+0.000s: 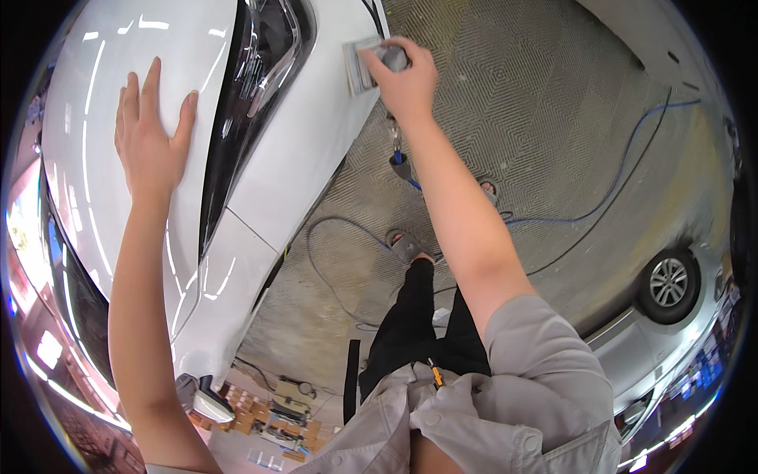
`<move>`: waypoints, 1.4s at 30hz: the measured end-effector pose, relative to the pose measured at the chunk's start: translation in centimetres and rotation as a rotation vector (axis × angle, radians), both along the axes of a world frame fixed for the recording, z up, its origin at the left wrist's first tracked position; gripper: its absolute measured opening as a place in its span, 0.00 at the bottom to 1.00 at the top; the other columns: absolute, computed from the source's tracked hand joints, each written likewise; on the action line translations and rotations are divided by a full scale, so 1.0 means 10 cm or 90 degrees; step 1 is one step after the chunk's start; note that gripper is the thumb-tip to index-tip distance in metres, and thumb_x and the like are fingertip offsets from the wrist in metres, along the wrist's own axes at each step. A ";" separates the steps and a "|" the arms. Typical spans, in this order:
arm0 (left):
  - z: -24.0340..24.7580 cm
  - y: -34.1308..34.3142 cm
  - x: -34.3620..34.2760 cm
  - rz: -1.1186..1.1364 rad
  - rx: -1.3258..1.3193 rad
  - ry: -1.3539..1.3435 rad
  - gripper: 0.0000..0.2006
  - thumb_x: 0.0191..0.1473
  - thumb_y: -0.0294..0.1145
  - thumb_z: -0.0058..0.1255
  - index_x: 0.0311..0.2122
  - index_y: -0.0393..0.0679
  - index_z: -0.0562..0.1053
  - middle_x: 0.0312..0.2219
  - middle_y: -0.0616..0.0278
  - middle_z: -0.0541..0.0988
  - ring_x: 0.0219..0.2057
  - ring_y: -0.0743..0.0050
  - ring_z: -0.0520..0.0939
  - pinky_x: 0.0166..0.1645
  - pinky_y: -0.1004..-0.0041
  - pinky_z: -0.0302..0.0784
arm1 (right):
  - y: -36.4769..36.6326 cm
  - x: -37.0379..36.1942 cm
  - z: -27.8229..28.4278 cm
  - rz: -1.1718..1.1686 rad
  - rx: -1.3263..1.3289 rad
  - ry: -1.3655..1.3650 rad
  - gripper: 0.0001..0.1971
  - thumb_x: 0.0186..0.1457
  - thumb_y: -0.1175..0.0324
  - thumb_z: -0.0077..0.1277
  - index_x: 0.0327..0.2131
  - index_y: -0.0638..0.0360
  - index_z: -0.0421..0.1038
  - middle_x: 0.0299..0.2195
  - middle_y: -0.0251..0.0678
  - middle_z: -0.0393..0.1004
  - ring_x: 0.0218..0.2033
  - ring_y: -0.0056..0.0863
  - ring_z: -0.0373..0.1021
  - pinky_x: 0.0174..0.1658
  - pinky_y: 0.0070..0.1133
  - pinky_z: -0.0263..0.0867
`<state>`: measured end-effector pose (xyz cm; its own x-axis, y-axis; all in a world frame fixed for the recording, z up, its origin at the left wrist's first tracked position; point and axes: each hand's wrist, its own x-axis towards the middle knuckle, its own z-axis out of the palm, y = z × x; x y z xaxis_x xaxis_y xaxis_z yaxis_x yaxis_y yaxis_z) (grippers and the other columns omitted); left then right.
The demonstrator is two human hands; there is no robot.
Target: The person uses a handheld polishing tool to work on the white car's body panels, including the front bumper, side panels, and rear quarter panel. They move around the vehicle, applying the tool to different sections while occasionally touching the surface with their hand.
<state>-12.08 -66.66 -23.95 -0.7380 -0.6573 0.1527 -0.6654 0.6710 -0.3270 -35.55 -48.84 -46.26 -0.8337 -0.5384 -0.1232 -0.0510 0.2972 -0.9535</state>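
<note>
My left hand (150, 146) lies flat on the glossy white hood (83, 182) of a car, fingers stretched out and thumb apart. My right hand (412, 87) grips a sander (360, 69) with a round grey top and a squarish pad. The pad rests against the edge of the white front bumper or fender panel (304, 142), beyond the dark headlight (268, 55). Below the hand hangs a metal air fitting with a blue collar (397, 154), seemingly linked to the sander; part of that link is hidden behind my hand.
A blue air hose (584, 215) and a dark cable loop over the textured grey floor (474, 103), near my sandalled feet (407, 245). Another silver car with a wheel (669, 286) stands at right. Boxes (246, 407) and the white car's side mirror (212, 404) are at lower left.
</note>
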 end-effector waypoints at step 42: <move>0.06 0.10 -0.06 0.067 0.033 0.058 0.36 0.60 0.55 0.60 0.72 0.67 0.65 0.72 0.57 0.62 0.73 0.50 0.62 0.74 0.49 0.57 | -0.62 -0.51 0.86 0.282 0.263 0.181 0.25 0.48 0.47 0.70 0.46 0.49 0.82 0.45 0.37 0.73 0.43 0.41 0.78 0.46 0.36 0.76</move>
